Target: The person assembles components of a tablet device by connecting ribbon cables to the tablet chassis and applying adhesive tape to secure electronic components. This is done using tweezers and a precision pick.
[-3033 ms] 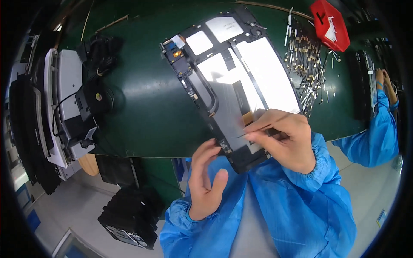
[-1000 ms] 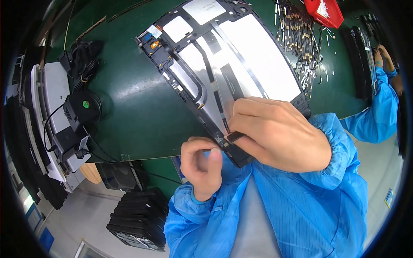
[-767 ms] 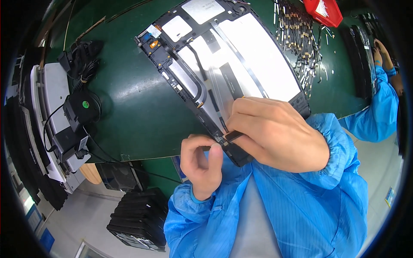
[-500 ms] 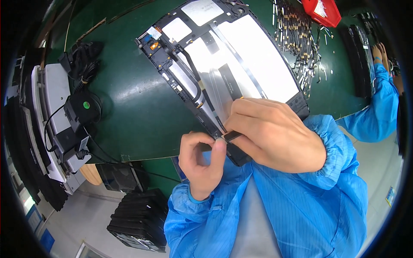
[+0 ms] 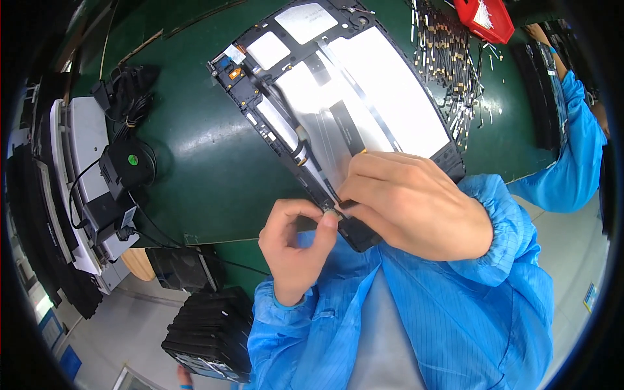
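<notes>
An opened tablet-like device (image 5: 416, 104) lies slantwise on the green table, its black frame holding white and silver panels, its lower corner toward me. Along its left side runs a black ribbon cable (image 5: 304, 136). My right hand (image 5: 419, 205) rests over the lower part, fingers pinched on a short black end of ribbon cable. Beside it, my left hand (image 5: 296, 247) has thumb and forefinger pressed together at the frame's lower left edge. Both sets of fingertips are nearly touching. Whatever small part lies between the left fingertips is hidden.
Loose ribbon cables (image 5: 452, 65) lie in a heap at the right, below a red bin (image 5: 484, 19) with small white pieces. Black power adapters (image 5: 123, 162) with cords sit at left. A black stack (image 5: 208, 331) stands on the floor. A co-worker's blue sleeve (image 5: 575, 149) reaches in.
My left hand has shifted slightly left, its fingertips staying at the frame edge. The right hand barely moved. The co-worker's hand moved farther up; another person's hand appeared by the floor stack.
</notes>
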A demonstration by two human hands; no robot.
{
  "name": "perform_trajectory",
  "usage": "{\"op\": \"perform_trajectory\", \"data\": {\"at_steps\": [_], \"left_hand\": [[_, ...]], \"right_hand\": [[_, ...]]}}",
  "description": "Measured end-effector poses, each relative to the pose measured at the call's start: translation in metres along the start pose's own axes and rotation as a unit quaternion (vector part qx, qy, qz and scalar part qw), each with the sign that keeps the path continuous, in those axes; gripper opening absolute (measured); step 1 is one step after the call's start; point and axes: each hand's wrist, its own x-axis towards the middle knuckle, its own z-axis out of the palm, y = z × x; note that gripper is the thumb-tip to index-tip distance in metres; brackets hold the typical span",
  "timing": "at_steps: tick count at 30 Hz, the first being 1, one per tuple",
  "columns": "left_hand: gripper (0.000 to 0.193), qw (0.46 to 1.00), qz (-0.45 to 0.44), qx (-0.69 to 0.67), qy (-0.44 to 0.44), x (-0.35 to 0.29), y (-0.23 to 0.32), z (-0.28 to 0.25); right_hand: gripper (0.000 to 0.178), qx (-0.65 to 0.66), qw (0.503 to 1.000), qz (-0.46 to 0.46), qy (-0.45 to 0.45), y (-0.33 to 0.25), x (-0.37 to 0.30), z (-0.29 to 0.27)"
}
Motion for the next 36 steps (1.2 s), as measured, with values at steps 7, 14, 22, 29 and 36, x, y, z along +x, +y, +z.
{"op": "perform_trajectory", "data": {"at_steps": [7, 14, 22, 29, 36], "left_hand": [[0.012, 0.999, -0.025, -0.039, -0.022, -0.003, 0.001, -0.007], [0.014, 0.989, -0.108, 0.0, -0.101, -0.037, 0.001, -0.021], [0.02, 0.994, 0.015, -0.108, 0.007, -0.032, 0.012, 0.007], [0.036, 0.91, 0.295, 0.276, 0.09, -0.014, 0.002, -0.005], [0.04, 0.838, 0.438, 0.319, -0.061, 0.012, 0.023, 0.002]], "right_hand": [[0.014, 0.203, 0.979, -0.018, 0.001, -0.004, -0.009, 0.008], [0.022, -0.014, 0.995, 0.026, 0.094, -0.005, -0.011, 0.016], [0.02, 0.258, 0.963, -0.012, 0.079, -0.004, -0.021, 0.006], [0.025, 0.167, 0.966, -0.174, 0.093, -0.001, -0.031, 0.01], [0.019, -0.1, 0.878, 0.017, 0.467, 0.073, -0.023, -0.125]]}}
